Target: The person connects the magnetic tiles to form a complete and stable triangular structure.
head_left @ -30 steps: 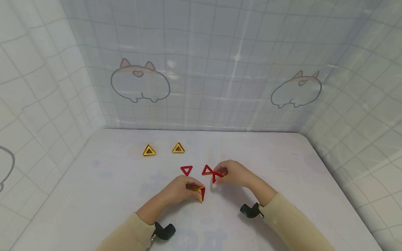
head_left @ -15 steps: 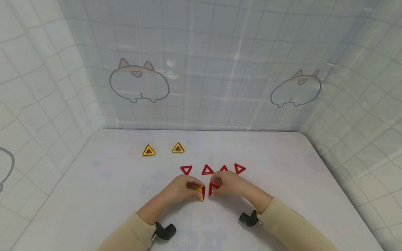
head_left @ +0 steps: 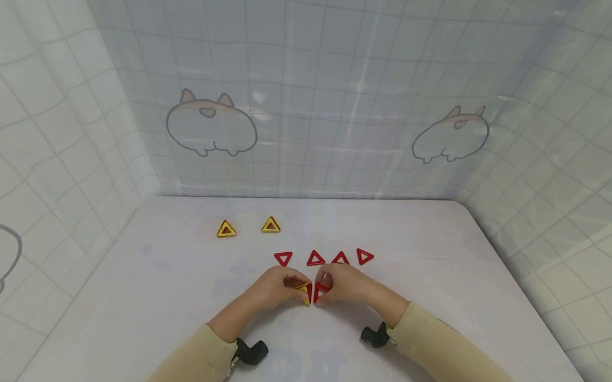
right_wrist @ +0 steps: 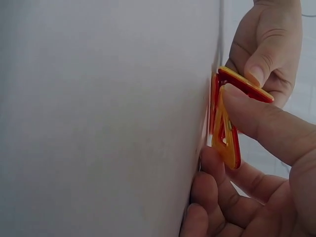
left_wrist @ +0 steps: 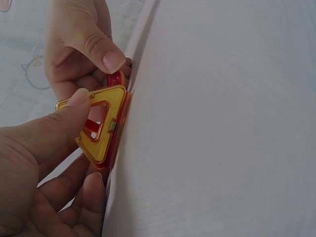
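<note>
In the head view my left hand [head_left: 277, 288] pinches a yellow triangle magnetic tile [left_wrist: 102, 143] with red tile edges against it. Its thumb lies on the yellow face in the left wrist view. Just to the right, my right hand [head_left: 345, 285] pinches a red triangle tile [head_left: 317, 295] between thumb and fingers. From the right wrist this piece [right_wrist: 229, 153] shows a yellow-orange face and a red edge. A narrow gap separates the two hands' tiles in the head view. Fingers hide part of both pieces.
Several red triangle frames lie in a row beyond the hands, including one at the left [head_left: 283, 253] and one at the right [head_left: 364, 252]. Farther back sit two yellow triangles [head_left: 226, 234] [head_left: 271, 230]. Patterned curtains [head_left: 309, 101] enclose the white table [head_left: 181, 293] on three sides.
My right hand has moved left and nearer with its red triangle tile, closing in on the left hand's tiles. Two red triangles it covered are now visible. My left hand has barely moved.
</note>
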The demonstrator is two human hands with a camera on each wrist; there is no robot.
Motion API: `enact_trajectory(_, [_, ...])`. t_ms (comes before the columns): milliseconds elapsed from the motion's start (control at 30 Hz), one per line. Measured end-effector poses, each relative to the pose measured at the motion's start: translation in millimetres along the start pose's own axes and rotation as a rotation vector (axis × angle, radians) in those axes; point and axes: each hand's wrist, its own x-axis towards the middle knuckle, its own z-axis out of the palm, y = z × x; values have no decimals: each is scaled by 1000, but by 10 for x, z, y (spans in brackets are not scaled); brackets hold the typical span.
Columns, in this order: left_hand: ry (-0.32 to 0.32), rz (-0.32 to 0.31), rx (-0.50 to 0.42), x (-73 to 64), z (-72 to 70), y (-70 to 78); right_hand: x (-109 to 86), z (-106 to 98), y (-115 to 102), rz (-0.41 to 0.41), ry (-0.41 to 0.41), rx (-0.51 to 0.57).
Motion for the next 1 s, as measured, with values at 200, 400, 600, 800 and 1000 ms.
enact_trajectory(200, [4,10,-4,-6,3,-11,10,17,-12,-14,6,-6])
enact_trajectory(400, [12,11,-3,0,17,-30,-6,14,-17,-1,10,7])
enact_trajectory(600, [20,-8,5,-6,26,-21,-29,2,1,-12,32,41])
enact_trajectory(800, [24,-18,8,-15,27,4,-50,-12,3,-43,55,78])
enact_trajectory(1000, [20,-4,-5,-11,31,-9,-52,-3,-2,-84,70,90])
